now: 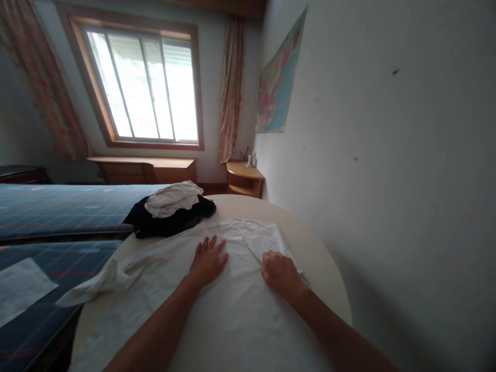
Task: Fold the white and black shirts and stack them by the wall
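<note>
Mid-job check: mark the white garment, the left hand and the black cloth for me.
White garment (232,312), head view: the spread-out middle of the fabric.
Left hand (208,262), head view: the back of the hand.
Black cloth (165,226), head view: its near side.

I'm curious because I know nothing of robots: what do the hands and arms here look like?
They are a person's: an ungloved left hand and right hand, a sleeveless left forearm and right forearm. No watch, ring, cable or marking shows, though part of the right hand is hidden.
</note>
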`<action>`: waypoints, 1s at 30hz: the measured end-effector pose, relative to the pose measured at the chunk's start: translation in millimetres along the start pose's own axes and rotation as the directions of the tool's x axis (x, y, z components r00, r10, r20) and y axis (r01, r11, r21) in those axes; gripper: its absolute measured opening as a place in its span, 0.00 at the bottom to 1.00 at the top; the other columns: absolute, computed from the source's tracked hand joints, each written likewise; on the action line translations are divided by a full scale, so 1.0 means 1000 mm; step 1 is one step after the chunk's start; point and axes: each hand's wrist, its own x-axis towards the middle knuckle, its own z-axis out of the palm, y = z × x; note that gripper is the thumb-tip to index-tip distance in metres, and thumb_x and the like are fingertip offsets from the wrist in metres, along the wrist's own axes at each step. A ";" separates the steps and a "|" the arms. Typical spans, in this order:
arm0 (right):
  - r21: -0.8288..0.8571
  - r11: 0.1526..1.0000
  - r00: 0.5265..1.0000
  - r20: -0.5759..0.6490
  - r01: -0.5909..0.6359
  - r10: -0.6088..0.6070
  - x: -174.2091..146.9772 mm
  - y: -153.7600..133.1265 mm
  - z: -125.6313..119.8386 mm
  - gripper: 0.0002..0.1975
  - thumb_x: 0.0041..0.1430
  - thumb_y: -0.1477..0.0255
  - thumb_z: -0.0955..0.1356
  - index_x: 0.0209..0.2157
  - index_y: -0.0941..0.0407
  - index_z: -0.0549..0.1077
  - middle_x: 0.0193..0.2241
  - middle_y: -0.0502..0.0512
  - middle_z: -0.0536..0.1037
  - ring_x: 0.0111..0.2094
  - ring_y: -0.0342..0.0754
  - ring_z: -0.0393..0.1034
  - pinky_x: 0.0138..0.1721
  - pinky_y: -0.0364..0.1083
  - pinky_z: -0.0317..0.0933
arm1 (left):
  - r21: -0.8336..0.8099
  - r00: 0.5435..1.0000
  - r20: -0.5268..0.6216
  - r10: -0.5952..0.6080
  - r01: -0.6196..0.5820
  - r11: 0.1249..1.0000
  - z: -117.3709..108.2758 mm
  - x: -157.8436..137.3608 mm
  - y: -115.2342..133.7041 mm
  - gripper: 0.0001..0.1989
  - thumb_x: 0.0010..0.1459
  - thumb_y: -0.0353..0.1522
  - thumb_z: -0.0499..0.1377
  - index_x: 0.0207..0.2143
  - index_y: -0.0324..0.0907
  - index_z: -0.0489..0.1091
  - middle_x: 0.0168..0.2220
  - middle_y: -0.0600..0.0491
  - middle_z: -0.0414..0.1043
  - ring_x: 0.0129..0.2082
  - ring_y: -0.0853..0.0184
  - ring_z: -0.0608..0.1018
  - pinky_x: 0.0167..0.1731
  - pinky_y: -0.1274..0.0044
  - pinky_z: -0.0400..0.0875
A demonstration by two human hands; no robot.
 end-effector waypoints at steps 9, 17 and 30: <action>0.086 0.996 0.997 -0.070 0.018 -0.012 -0.006 0.004 0.000 0.10 0.57 0.69 0.65 0.40 0.57 0.73 0.42 0.62 0.77 0.45 0.54 0.70 0.46 0.49 0.62 | -0.006 1.000 -0.005 0.009 -0.009 1.000 0.002 0.001 -0.001 0.27 0.65 0.44 0.47 0.65 0.49 0.58 0.69 0.47 0.50 0.68 0.50 0.53 0.64 0.58 0.48; 0.138 0.986 0.993 -0.091 0.094 -0.082 0.009 -0.004 0.009 0.14 0.62 0.69 0.63 0.48 0.57 0.72 0.48 0.62 0.77 0.50 0.53 0.70 0.51 0.49 0.60 | -0.010 1.000 -0.011 0.003 -0.003 1.000 0.004 0.001 -0.001 0.28 0.65 0.44 0.47 0.65 0.50 0.57 0.69 0.47 0.49 0.68 0.50 0.52 0.64 0.58 0.48; 0.264 0.964 0.989 -0.151 0.030 0.010 0.038 -0.008 0.017 0.14 0.66 0.64 0.61 0.40 0.57 0.73 0.43 0.59 0.77 0.47 0.51 0.69 0.51 0.47 0.57 | -0.020 0.999 -0.027 0.028 -0.028 0.999 0.002 -0.001 0.002 0.27 0.66 0.42 0.48 0.65 0.48 0.58 0.69 0.45 0.49 0.69 0.51 0.52 0.64 0.56 0.47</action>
